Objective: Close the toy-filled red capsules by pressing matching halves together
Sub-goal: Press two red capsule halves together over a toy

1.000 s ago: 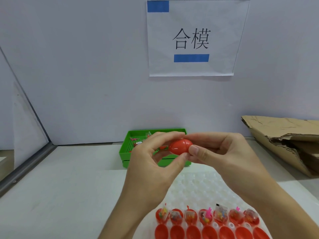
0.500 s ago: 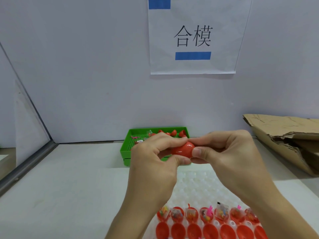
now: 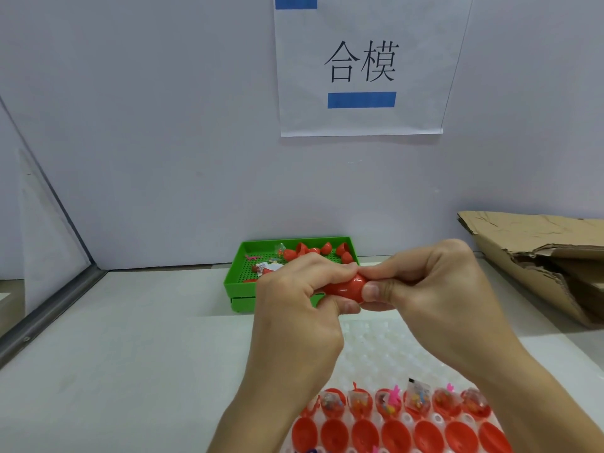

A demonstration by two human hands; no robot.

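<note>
Over the last second both hands had closed in tighter, the left hand (image 3: pixel 294 308) and right hand (image 3: pixel 431 289) gripping the red capsule (image 3: pixel 346 287) from either end above the table (image 3: pixel 130 354), which suggested its halves were nearly pressed shut.

Single head view, worn camera, wide-angle. Looks forward and slightly down across white table (image 3: pixel 130 338) toward back wall (image 3: pixel 163 125). Hands fill centre at close range: left hand (image 3: pixel 294 322), right hand (image 3: pixel 434 299). Blister tray (image 3: pixel 376 348) at bottom edge, nearest camera, cut off by frame. Green tray (image 3: pixel 235 282) farther off, by wall. Paper sign (image 3: pixel 359 67) up top, cropped. Cardboard (image 3: pixel 539 250) at right edge. No second view, so no shared area.
</note>
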